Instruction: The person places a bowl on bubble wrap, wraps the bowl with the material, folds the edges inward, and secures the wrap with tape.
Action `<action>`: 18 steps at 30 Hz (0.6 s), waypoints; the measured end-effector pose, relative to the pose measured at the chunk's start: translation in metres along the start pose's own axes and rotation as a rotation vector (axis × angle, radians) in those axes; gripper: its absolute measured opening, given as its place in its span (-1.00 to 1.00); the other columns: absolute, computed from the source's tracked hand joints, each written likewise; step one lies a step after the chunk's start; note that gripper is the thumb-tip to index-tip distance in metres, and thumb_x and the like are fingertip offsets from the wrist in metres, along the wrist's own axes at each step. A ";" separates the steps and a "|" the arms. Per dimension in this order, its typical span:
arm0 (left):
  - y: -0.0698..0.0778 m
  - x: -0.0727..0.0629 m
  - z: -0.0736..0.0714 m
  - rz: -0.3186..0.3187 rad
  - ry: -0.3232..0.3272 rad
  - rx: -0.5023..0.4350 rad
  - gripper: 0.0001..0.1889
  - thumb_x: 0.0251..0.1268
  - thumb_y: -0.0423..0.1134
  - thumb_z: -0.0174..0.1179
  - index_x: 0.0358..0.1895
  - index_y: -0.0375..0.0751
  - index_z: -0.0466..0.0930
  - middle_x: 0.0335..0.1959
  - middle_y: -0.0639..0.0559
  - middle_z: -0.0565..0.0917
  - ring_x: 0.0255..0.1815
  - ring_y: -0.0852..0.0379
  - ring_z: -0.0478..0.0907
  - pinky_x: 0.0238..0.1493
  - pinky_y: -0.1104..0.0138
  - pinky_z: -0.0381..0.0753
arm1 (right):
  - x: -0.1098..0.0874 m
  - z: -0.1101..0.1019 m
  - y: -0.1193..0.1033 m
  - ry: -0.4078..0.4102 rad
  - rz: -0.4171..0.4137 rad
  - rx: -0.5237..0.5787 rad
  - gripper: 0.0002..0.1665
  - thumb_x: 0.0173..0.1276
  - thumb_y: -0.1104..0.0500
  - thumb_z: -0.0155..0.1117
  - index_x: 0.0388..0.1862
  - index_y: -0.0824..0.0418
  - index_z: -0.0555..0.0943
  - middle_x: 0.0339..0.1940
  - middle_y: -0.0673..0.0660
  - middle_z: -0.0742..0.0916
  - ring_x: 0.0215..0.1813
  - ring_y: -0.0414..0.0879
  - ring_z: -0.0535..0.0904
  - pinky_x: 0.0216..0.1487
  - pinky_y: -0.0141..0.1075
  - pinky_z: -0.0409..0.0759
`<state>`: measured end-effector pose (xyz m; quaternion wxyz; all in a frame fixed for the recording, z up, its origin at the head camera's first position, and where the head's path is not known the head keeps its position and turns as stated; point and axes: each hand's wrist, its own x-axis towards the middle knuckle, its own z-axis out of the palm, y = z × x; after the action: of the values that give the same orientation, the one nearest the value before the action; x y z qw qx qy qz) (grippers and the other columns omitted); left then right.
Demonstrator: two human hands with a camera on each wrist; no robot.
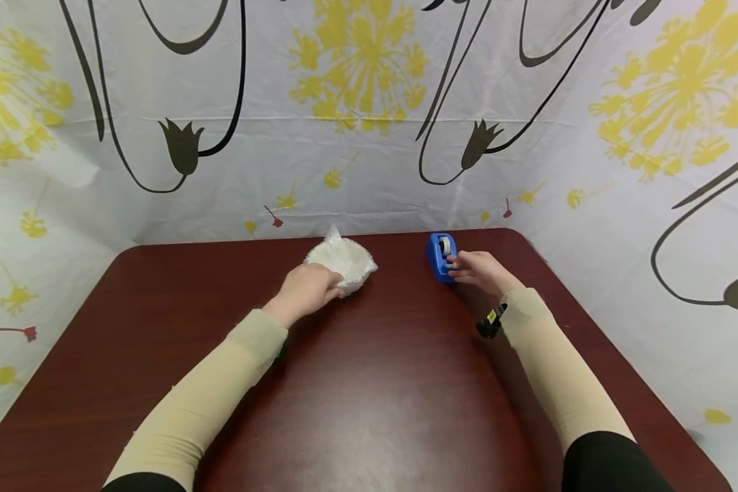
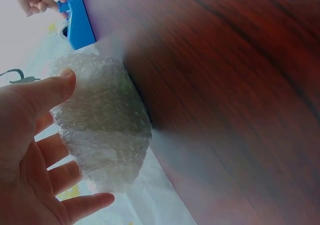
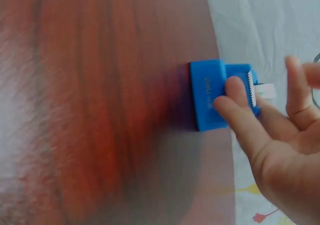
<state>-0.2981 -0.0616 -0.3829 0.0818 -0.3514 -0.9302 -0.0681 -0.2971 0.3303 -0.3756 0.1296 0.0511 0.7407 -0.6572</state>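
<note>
A round, bowl-shaped bundle in bubble wrap (image 1: 343, 260) sits toward the back of the dark red table. My left hand (image 1: 307, 290) holds its near left side. In the left wrist view the thumb lies over the edge of the bubble wrap (image 2: 107, 120), and the other fingers reach along its far side. What the wrap covers cannot be made out clearly. To the right stands a blue tape dispenser (image 1: 434, 256) with a roll of tape in it. My right hand (image 3: 277, 145) touches its front near the toothed cutter with the fingertips, the thumb held apart.
The dark red wooden table (image 1: 369, 403) has rounded back corners. A white cloth (image 1: 369, 178) with yellow flowers and dark stems hangs close behind it and along both sides. A small black device (image 1: 490, 322) is strapped at the right wrist.
</note>
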 end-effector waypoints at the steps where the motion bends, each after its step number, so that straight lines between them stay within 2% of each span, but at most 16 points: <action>1: -0.001 0.000 0.000 -0.002 -0.001 -0.003 -0.80 0.30 -0.02 0.26 -0.11 0.05 0.72 -0.18 0.04 0.72 -0.09 0.00 0.63 -0.08 0.08 0.58 | -0.001 0.000 0.002 -0.019 -0.015 0.013 -0.60 0.60 0.15 -0.15 -0.38 0.29 0.53 0.46 0.40 0.26 0.05 -0.03 0.60 0.32 -0.01 0.30; 6: -0.002 -0.001 0.000 -0.001 -0.004 -0.014 -0.77 0.31 -0.01 0.25 -0.06 0.04 0.72 -0.14 0.02 0.72 -0.05 -0.01 0.62 -0.03 0.08 0.56 | -0.003 -0.002 0.006 -0.062 -0.064 0.063 -0.52 0.62 0.14 -0.19 -0.47 0.24 0.56 0.51 0.37 0.15 0.09 -0.06 0.59 0.35 0.00 0.23; 12: -0.001 0.001 -0.003 -0.008 -0.004 -0.017 -0.76 0.30 -0.01 0.26 -0.05 0.04 0.72 -0.13 0.02 0.71 -0.04 -0.01 0.62 -0.04 0.08 0.56 | -0.007 -0.002 0.010 -0.068 -0.086 0.097 -0.54 0.60 0.22 -0.21 -0.49 0.30 0.50 0.54 0.32 0.12 0.33 0.17 0.42 0.34 0.03 0.24; 15: -0.001 0.001 -0.003 -0.007 -0.009 -0.020 -0.76 0.31 -0.02 0.25 -0.05 0.04 0.72 -0.13 0.03 0.71 -0.06 -0.01 0.62 -0.05 0.07 0.57 | -0.011 0.001 0.012 -0.008 -0.083 0.095 -0.60 0.59 0.21 -0.19 -0.41 0.37 0.48 0.53 0.33 0.16 0.33 0.16 0.40 0.33 0.04 0.27; 18: -0.001 0.001 -0.004 -0.007 -0.020 -0.026 -0.75 0.32 -0.02 0.24 -0.03 0.04 0.72 -0.12 0.03 0.71 -0.05 -0.01 0.62 -0.06 0.07 0.57 | -0.017 0.009 0.013 0.122 -0.065 0.008 -0.62 0.55 0.14 -0.10 -0.19 0.47 0.50 0.39 0.35 0.37 0.23 0.07 0.45 0.29 -0.03 0.38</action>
<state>-0.2985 -0.0625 -0.3790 0.0675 -0.3497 -0.9313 -0.0767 -0.2765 0.3252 -0.3846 0.0624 0.0675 0.7460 -0.6596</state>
